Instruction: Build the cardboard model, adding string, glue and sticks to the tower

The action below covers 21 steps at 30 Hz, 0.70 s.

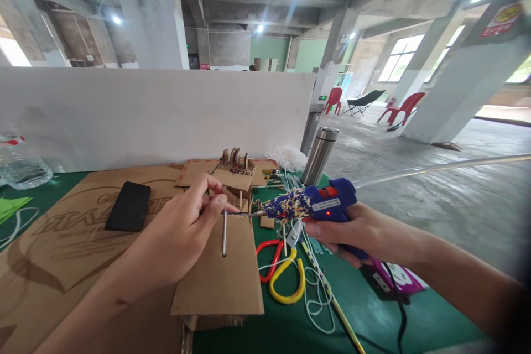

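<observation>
My right hand (346, 232) is wrapped around the handle of a blue glue gun (313, 203) with its red light on. Tan shavings cling to its front, and a clear glue stick (440, 167) juts from its rear. The nozzle points left, over the far edge of a cardboard box structure (219, 282). Close to the nozzle tip, my left hand (194, 221) is closed in a pinch above the box; what lies between the fingertips is too small to make out. Just below the fingers, a thin pale rod (224, 235) meets a hole in the cardboard.
Scissors (290, 282) with red and yellow handles lie right of the box, among white string (321, 310) and a yellow stick (344, 318). Behind stand a steel flask (320, 156) and cardboard wheels (235, 159). A black phone (128, 206) rests on flat cardboard (87, 265).
</observation>
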Motion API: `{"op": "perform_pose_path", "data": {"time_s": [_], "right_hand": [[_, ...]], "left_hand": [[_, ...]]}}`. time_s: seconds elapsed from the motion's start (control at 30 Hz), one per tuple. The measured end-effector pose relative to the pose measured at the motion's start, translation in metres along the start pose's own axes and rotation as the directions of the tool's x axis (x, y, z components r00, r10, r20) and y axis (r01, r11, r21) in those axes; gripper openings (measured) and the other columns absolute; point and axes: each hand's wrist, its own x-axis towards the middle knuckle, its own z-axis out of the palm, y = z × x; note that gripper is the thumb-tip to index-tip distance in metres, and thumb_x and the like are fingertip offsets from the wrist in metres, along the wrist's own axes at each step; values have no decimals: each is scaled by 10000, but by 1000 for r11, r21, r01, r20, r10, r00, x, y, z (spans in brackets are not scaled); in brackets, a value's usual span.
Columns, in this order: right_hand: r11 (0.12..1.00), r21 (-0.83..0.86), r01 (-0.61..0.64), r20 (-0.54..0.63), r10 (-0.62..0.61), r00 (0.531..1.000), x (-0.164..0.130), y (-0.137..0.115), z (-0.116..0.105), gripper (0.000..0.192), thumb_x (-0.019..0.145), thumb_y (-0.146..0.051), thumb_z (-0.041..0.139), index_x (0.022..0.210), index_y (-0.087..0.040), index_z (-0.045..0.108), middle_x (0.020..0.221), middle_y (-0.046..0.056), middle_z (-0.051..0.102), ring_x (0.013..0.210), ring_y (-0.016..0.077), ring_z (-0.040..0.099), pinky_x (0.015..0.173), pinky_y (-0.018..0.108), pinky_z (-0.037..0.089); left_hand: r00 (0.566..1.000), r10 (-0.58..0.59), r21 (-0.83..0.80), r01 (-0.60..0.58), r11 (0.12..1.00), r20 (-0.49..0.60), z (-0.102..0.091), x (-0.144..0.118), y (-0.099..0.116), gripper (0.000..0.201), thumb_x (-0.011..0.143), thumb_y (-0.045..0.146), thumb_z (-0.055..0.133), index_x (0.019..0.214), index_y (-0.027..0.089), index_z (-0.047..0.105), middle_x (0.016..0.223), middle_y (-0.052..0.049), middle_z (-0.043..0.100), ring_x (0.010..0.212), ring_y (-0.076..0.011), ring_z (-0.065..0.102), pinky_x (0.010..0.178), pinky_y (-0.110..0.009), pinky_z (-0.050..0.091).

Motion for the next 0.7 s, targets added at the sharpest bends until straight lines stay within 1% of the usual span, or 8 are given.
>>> {"op": "perform_pose_path", "data": {"time_s": [0.07, 0.23, 0.37, 0.43, 0.5, 0.53, 0.6, 0.7], "right_hand": [[999, 17, -45, 4, 45, 999, -1, -2, 0, 531, 729, -666, 676, 565, -198, 486, 415, -63, 461, 368, 53, 363, 371, 177, 280], [1000, 12, -13, 24, 13, 1000, -2, -7, 0, 514, 779, -644, 651, 572, -201, 491, 433, -61, 461, 376, 55, 363, 380, 196, 285], [1000, -18, -21, 14, 21, 1000, -2, -8, -1, 503, 770, -652, 653, 591, -205, 504, 431, -60, 463, 379, 60, 367, 379, 205, 289], [995, -63, -78, -39, 76, 996, -1, -6, -1, 487, 729, -653, 692, 628, -204, 534, 457, -54, 488, 402, 67, 395, 391, 206, 313], [983, -104, -154, -121, 141, 983, 1, -4, 0, 467, 674, -634, 750, 694, -207, 565, 509, -45, 529, 433, 82, 430, 391, 209, 325], [977, -125, -175, -159, 155, 975, 2, -2, 1, 460, 658, -621, 769, 720, -209, 574, 531, -41, 543, 445, 90, 445, 388, 210, 326], [973, -164, -162, -206, 127, 970, 4, 2, 1, 429, 675, -589, 772, 747, -209, 587, 544, -37, 547, 456, 98, 459, 388, 212, 327], [983, -156, -94, -216, 58, 975, 10, 11, -8, 370, 736, -528, 753, 809, -204, 589, 531, -47, 539, 447, 92, 458, 403, 208, 346]], "left_hand": [[1000, 7, -9, -7, 1000, 2, 0, 1, 0, 259, 998, 502, 329, 947, 274, 441, 1025, -54, 760, 988, -261, 673, 763, -349, 472], [1000, 11, -24, -11, 1000, 0, 1, 2, 1, 272, 989, 503, 346, 944, 265, 471, 1028, -68, 747, 986, -267, 677, 779, -358, 496], [1000, 28, -39, -29, 999, -6, 1, 2, 0, 279, 980, 508, 365, 941, 263, 491, 1022, -65, 747, 1001, -268, 684, 785, -358, 516], [1000, 27, -55, -27, 998, -4, 1, 1, 0, 278, 979, 510, 366, 935, 265, 491, 1018, -65, 749, 1022, -272, 683, 793, -362, 520], [1000, 21, -66, -21, 998, -1, 1, 1, 1, 281, 981, 511, 362, 931, 266, 490, 1009, -66, 751, 1030, -276, 684, 800, -367, 520], [1000, 18, -67, -18, 998, 1, 1, 1, 1, 283, 982, 513, 360, 933, 266, 489, 1007, -66, 751, 1025, -276, 686, 799, -369, 520], [1000, 13, -69, -12, 998, 3, 1, 1, 1, 284, 980, 521, 363, 942, 269, 486, 1013, -61, 748, 1026, -274, 685, 800, -368, 516], [1000, 8, -81, -8, 997, 8, 1, 2, 0, 279, 982, 525, 363, 951, 273, 479, 1022, -49, 737, 1068, -263, 669, 817, -363, 508]]}}
